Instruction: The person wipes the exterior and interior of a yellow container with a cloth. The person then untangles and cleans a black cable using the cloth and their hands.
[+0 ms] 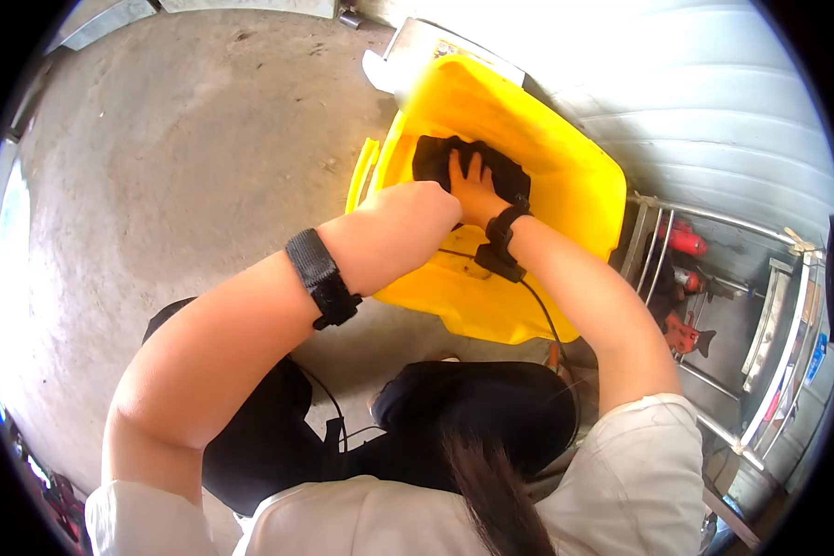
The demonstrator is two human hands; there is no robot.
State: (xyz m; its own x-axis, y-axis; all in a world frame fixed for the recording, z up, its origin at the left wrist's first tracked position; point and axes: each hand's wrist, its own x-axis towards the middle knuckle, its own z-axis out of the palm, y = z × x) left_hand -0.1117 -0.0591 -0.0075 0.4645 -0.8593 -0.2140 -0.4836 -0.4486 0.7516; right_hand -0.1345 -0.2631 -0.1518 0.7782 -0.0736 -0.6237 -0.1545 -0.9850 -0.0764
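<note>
Dark hair [491, 486] hangs nearest to the camera, over the pale shirt [361, 519] of the person. Deep inside a yellow bin [584, 199] lies a black item [505, 170], soft in look, with an uneven edge. On it rests the right hand [477, 196], with its fingers spread apart and not closed around anything; such a flat, wide contact seems suited to keep the item steady against the bin. Just beside it, the left hand [412, 213] turns its back to the camera. Its fingers are hidden, so I cannot tell whether they grip the item or only touch it.

The bin's wide mouth faces the person, which probably explains how both arms can enter together. One wrist carries a black watch strap [315, 269]; the other carries a band with a small black box [499, 263], whose cable [549, 320] hangs loose, perhaps to leave the arm free. Dark trousers [482, 398] show bent knees close to the bin, and this low posture likely brings the hands near to its inside. Further out, a white box [426, 42] stands behind the bin, a metal rack [713, 219] with red tools [686, 240] stands at the right, and bare concrete floor [204, 139] spreads at the left.
</note>
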